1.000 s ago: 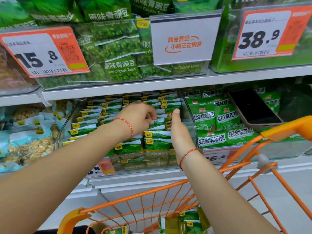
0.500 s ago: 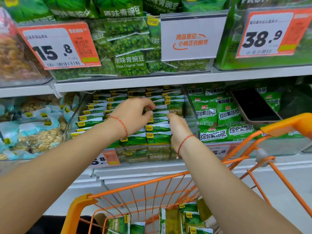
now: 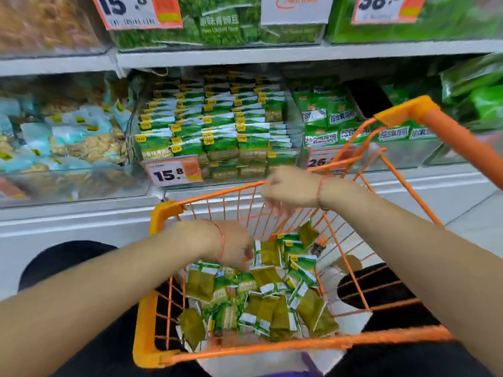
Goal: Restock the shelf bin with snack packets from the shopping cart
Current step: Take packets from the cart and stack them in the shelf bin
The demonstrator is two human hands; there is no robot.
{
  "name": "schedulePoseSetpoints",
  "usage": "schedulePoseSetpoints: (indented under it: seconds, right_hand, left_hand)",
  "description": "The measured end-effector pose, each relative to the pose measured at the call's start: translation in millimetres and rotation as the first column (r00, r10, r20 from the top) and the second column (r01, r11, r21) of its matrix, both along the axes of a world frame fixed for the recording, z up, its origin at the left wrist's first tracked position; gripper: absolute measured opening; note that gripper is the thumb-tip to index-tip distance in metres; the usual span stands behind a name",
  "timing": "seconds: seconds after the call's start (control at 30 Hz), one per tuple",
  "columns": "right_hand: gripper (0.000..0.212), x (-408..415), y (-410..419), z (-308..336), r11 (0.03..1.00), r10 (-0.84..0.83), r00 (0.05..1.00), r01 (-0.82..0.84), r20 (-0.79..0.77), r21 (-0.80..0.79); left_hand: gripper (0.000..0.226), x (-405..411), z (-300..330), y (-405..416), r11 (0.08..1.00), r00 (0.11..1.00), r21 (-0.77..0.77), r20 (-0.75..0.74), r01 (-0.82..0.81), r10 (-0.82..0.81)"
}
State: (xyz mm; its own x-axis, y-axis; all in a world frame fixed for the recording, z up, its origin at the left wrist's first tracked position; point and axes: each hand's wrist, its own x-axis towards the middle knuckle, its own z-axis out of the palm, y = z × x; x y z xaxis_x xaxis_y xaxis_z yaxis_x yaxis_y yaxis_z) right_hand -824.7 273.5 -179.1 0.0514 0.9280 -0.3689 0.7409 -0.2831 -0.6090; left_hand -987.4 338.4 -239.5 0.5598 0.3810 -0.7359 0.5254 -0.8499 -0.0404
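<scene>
Down in the lower centre of the frame, the orange wire shopping cart [image 3: 174, 357] holds a loose heap of green snack packets [image 3: 261, 300], lying at all angles on its floor. The left hand [image 3: 236, 248] is lowered inside the cart at the upper left of the heap, touching the packets; motion blur hides its fingers, so whether it grips one cannot be told. The right hand [image 3: 288, 189] hangs above the cart's far rim, right of centre, fingers drooping loosely and holding nothing. Each wrist carries a thin red string band.

Behind the cart, in the middle of the frame, the clear shelf bin [image 3: 136, 126] stands packed with upright rows of the same green packets, a 15.8 price tag [image 3: 174, 172] on its front lower left. Beside it on the right sits a bin of other green bags [image 3: 326, 118], with a dark phone-like slab lying on them; pale blue bags of nuts [image 3: 68, 137] fill the bin at left
</scene>
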Motion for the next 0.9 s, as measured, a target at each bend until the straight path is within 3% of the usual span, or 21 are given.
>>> schedulePoseSetpoints:
  seconds: [0.03, 0.2, 0.3, 0.33, 0.4, 0.53, 0.7, 0.9]
  right_hand:
    - [0.030, -2.0, -6.4, -9.8, 0.987, 0.072, 0.993, -0.057, 0.093, -0.153]
    - [0.030, 9.4, -30.2, -93.0, 0.856, 0.357, 0.806, -0.080, 0.472, -0.510]
    - [0.025, 11.8, -43.6, -134.5, 0.710, 0.505, 0.749, -0.076, 0.430, -0.700]
    - [0.043, 10.9, -47.3, -144.3, 0.661, 0.520, 0.762, -0.073, 0.385, -0.747]
    - [0.074, 6.6, -51.8, -152.4, 0.620, 0.528, 0.786, -0.098, 0.322, -0.779]
    - [0.091, 3.7, -56.5, -164.0, 0.629, 0.563, 0.770, -0.162, 0.301, -0.760]
    - [0.080, -5.2, -63.7, -160.4, 0.536, 0.711, 0.639, -0.224, 0.293, -0.814]
    - [0.040, -19.4, -60.9, -150.7, 0.525, 0.736, 0.648, -0.367, 0.193, -0.768]
  left_hand:
    - [0.033, 5.1, -2.3, -10.4, 0.995, 0.996, -0.049, 0.001, 0.085, -0.085]
    - [0.108, 24.3, -59.4, -42.7, 0.956, 0.963, -0.135, -0.032, 0.260, -0.267]
    - [0.126, 28.2, -90.9, -65.2, 0.893, 0.897, -0.115, -0.032, 0.434, -0.440]
    - [0.128, 28.7, -100.5, -70.6, 0.882, 0.887, -0.111, 0.004, 0.459, -0.461]
    - [0.127, 27.1, -114.4, -76.4, 0.867, 0.871, -0.092, -0.003, 0.489, -0.492]
    - [0.110, 24.9, -121.5, -75.5, 0.884, 0.888, -0.083, 0.016, 0.459, -0.460]
    - [0.079, 31.3, -112.9, -53.0, 0.899, 0.897, -0.070, 0.138, 0.433, -0.421]
    - [0.057, 30.8, -99.0, -50.6, 0.910, 0.881, -0.005, 0.253, 0.415, -0.400]
